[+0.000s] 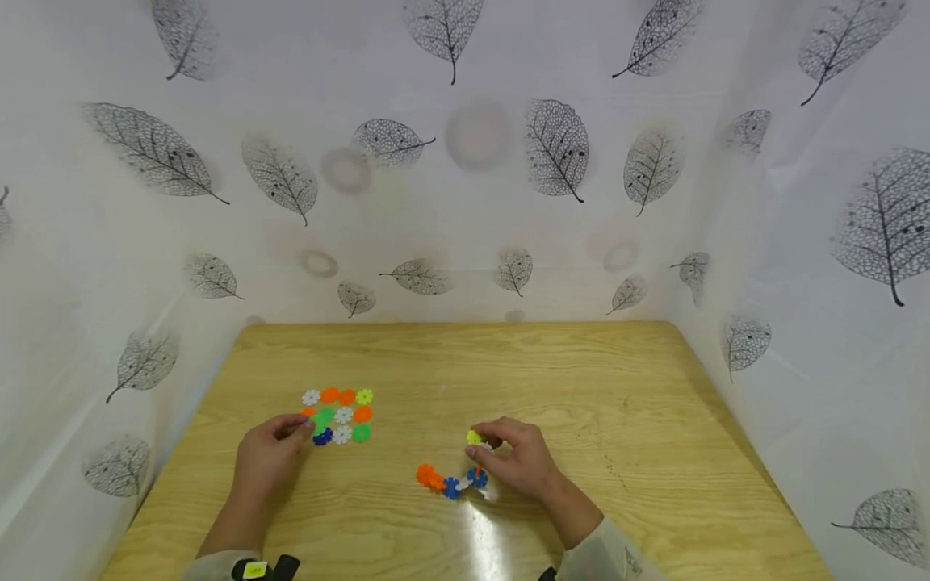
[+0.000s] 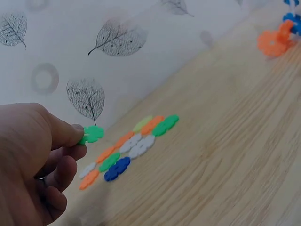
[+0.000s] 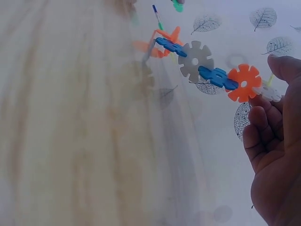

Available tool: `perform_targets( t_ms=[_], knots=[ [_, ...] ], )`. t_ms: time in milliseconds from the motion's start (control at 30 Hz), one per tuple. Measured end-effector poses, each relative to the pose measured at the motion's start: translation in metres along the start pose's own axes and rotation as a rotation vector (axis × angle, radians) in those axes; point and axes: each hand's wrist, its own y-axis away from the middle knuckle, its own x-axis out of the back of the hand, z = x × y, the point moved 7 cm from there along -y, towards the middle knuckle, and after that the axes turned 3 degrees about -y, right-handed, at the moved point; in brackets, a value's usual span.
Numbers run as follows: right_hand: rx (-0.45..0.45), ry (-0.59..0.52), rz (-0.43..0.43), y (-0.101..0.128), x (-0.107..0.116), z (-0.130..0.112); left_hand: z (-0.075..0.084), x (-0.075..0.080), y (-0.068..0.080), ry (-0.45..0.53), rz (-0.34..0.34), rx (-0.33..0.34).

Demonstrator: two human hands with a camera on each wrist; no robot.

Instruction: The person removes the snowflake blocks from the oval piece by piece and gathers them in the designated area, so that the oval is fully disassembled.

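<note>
My left hand (image 1: 303,428) pinches a green snowflake disc (image 1: 324,417) between thumb and finger, just above the left edge of a flat patch of loose discs (image 1: 343,415) in orange, white, green, yellow and blue. In the left wrist view the left hand (image 2: 79,140) holds that green disc (image 2: 92,134) clear of the loose discs (image 2: 132,146). My right hand (image 1: 481,446) grips one end of a joined chain of discs (image 1: 450,481), with a yellow disc (image 1: 474,436) at its fingertips. In the right wrist view the right hand (image 3: 270,94) holds the chain (image 3: 207,68) of orange, blue and white discs.
The wooden table (image 1: 581,379) is closed in on three sides by white sheets printed with grey leaves (image 1: 555,149). The chain's orange end (image 2: 275,41) shows far off in the left wrist view.
</note>
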Motion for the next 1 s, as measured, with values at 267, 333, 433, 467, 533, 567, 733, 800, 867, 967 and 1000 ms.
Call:
perform_targets(
  t_ms=[267,333,433,467,533,567,733,800,867,967,1000],
  knots=[
    [-0.006,-0.005,-0.004,-0.003,0.001,-0.007,-0.013,0.005,-0.004,-0.052,-0.002,0.035],
    [0.013,-0.004,0.002,-0.007,0.003,-0.02,-0.016,0.005,-0.006,-0.085,-0.008,0.028],
    [0.018,-0.012,0.006,-0.013,0.006,-0.037,-0.021,0.006,-0.008,-0.124,0.002,0.022],
    [0.02,-0.013,0.006,-0.013,0.006,-0.038,-0.022,0.007,-0.009,-0.135,0.008,0.018],
    [0.013,-0.017,0.005,-0.014,0.006,-0.038,-0.022,0.009,-0.009,-0.147,0.019,0.015],
    [0.009,-0.017,0.005,-0.014,0.006,-0.039,-0.022,0.01,-0.009,-0.153,0.031,0.012],
    [0.011,-0.02,-0.002,-0.014,0.004,-0.039,-0.02,0.015,-0.009,-0.197,0.082,-0.007],
    [0.009,-0.023,-0.006,-0.014,0.003,-0.039,-0.02,0.016,-0.01,-0.214,0.085,-0.01],
    [0.008,-0.019,-0.009,-0.014,0.003,-0.04,-0.02,0.015,-0.01,-0.223,0.078,-0.007],
    [0.0,-0.018,-0.011,-0.013,0.004,-0.041,-0.022,0.014,-0.011,-0.226,0.07,0.002],
    [-0.002,-0.015,-0.013,-0.013,0.004,-0.042,-0.022,0.014,-0.011,-0.222,0.071,0.003]
  ],
)
